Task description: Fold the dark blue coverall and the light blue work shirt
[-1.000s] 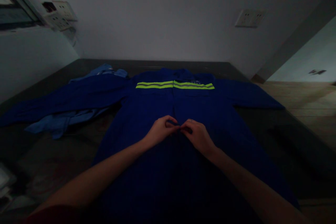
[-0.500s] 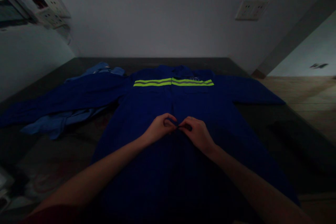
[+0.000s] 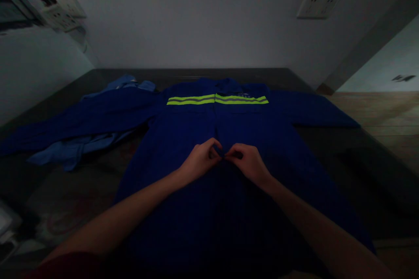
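Observation:
A dark blue work jacket (image 3: 183, 126) lies spread front side up, its collar at the far end and both sleeves stretched sideways. A yellow-green reflective band (image 3: 190, 100) crosses its chest. Over the front opening, my left hand (image 3: 204, 156) pinches the jacket's edge between thumb and fingers. Close beside it, my right hand (image 3: 247, 159) is also closed in a pinch on the front edge. The fingertips of both hands almost meet. Whether a button or other fastener sits between them is too dark and small to tell.
A lighter blue garment (image 3: 70, 150) lies under the sleeve at left. The dark table (image 3: 258, 72) meets a wall bearing sockets (image 3: 318, 5). On the right of the table rests a dark object (image 3: 376, 178) I cannot make out. More sockets (image 3: 62, 11) hang at the upper left.
Both hands stay at the front opening, with the left thumb and fingers shifted slightly and the right hand a little farther right. The view has tilted slightly; the jacket lies as before.

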A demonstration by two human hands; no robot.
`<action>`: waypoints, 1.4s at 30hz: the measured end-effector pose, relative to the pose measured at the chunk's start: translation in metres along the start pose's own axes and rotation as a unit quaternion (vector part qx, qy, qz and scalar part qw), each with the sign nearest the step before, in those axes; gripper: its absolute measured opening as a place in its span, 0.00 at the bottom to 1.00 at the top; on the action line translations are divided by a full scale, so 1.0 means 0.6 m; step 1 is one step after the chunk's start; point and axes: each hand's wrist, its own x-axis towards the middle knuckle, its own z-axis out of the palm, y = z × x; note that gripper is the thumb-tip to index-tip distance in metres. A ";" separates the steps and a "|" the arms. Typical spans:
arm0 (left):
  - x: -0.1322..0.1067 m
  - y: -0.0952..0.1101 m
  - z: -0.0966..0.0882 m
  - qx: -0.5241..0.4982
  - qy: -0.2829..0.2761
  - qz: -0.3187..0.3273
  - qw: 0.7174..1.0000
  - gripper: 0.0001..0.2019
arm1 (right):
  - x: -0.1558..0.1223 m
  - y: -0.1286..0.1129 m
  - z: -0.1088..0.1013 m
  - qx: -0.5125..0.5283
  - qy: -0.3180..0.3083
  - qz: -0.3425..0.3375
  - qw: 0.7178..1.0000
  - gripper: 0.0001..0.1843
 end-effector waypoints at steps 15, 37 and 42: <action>0.000 -0.017 0.012 0.016 0.008 0.023 1.000 0.16 | 0.006 -0.001 -0.001 -0.005 -0.046 -0.004 0.999 0.04; 0.003 -0.016 0.011 0.053 -0.008 0.030 0.998 0.16 | 0.008 0.003 -0.001 0.121 -0.051 0.036 0.991 0.04; 0.002 -0.013 0.013 0.085 -0.012 0.026 0.996 0.16 | 0.013 0.017 0.004 0.216 -0.072 0.100 0.969 0.02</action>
